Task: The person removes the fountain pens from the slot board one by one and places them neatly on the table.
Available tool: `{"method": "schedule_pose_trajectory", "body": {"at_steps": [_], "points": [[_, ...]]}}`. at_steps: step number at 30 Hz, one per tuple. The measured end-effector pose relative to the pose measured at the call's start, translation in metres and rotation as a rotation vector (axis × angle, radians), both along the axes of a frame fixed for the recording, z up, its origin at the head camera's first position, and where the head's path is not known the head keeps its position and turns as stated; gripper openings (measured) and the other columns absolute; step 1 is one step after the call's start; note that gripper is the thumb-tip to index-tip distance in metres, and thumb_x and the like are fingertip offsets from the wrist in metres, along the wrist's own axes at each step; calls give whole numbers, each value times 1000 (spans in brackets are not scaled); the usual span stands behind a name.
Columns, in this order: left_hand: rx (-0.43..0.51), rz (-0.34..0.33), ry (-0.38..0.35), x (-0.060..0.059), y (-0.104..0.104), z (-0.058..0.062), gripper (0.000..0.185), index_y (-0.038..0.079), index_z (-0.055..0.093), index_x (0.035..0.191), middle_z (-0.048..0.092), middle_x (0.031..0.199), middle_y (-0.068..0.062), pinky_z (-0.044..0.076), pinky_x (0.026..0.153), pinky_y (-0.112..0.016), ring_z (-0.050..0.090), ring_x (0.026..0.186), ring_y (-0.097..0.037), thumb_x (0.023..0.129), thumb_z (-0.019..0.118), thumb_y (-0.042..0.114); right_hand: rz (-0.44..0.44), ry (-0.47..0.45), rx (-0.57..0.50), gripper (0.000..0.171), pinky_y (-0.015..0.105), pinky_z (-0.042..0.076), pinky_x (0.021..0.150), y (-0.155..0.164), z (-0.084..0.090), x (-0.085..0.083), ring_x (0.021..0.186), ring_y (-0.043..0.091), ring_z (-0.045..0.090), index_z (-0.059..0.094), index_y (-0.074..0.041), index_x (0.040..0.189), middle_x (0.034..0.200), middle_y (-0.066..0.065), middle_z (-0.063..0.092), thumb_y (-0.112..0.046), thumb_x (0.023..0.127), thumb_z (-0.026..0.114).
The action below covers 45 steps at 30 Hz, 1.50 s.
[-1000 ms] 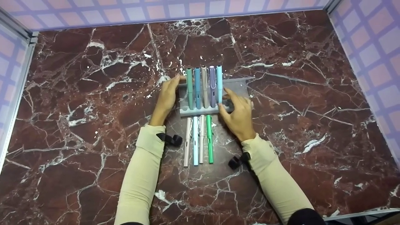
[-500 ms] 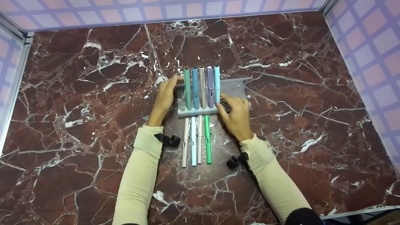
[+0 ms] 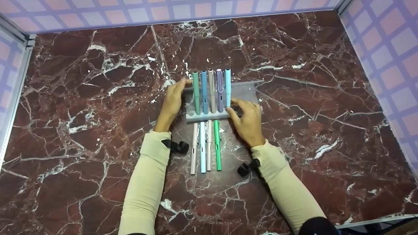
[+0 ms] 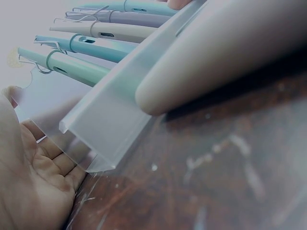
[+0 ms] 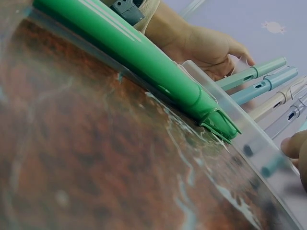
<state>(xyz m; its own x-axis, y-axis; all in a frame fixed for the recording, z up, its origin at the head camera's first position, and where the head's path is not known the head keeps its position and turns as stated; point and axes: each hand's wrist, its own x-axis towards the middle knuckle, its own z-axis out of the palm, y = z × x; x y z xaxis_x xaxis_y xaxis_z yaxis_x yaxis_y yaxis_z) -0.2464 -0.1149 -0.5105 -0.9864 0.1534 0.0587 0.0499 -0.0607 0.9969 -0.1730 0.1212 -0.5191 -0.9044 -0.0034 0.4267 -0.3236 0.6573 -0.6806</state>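
A grey pen rack (image 3: 245,93) lies on the marble table (image 3: 98,98) and holds several pens side by side. My left hand (image 3: 174,98) rests flat against the rack's left end, fingers straight; its palm (image 4: 33,182) shows beside the rack (image 4: 115,110) in the left wrist view. My right hand (image 3: 231,107) sits at the rack's front, thumb and forefinger curled in on the lower end of the light blue pen (image 3: 227,86), the rightmost one. Several more pens lie loose before the rack, the green pen (image 3: 217,143) rightmost (image 5: 134,52).
The rack's right half is bare. A beige pen (image 3: 194,148) lies leftmost in the loose row, close to my left wrist (image 4: 216,52). Checkered walls (image 3: 385,49) and metal rails enclose the table on three sides.
My right hand's fingers have curled in from a spread pose toward the light blue pen's lower end. The left hand and the rack have stayed put.
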Motion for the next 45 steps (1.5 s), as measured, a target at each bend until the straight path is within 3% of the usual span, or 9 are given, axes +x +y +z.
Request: {"method": "schedule_pose_trajectory", "body": {"at_steps": [14,20,29,45], "points": [[16,-9,14,0,-1,-1,45,-5,68,114,63,72,-16,46,46,-22,53,52,-15,108,33,23,-3,10,-31,27,47,41,97,0,-1,-1,92,30,68,72,-1,109,98,12,76,-19,88,76],[25,-6,2,0,-1,0,43,-4,68,114,64,72,-9,47,46,-22,53,52,-14,108,34,22,-15,19,-45,28,48,40,97,0,0,0,93,32,68,71,1,108,99,13,75,-18,87,77],[60,-7,6,-1,0,0,43,-5,68,112,61,70,-13,46,46,-22,52,51,-15,108,33,20,-42,46,-63,27,48,40,98,0,0,1,90,31,67,72,0,107,97,12,76,-17,87,78],[3,4,12,0,0,-1,44,-5,68,116,68,77,-6,51,51,-24,57,55,-14,109,33,22,-63,84,-113,24,46,42,95,2,0,1,86,31,69,71,0,107,97,13,76,-12,87,78]]}}
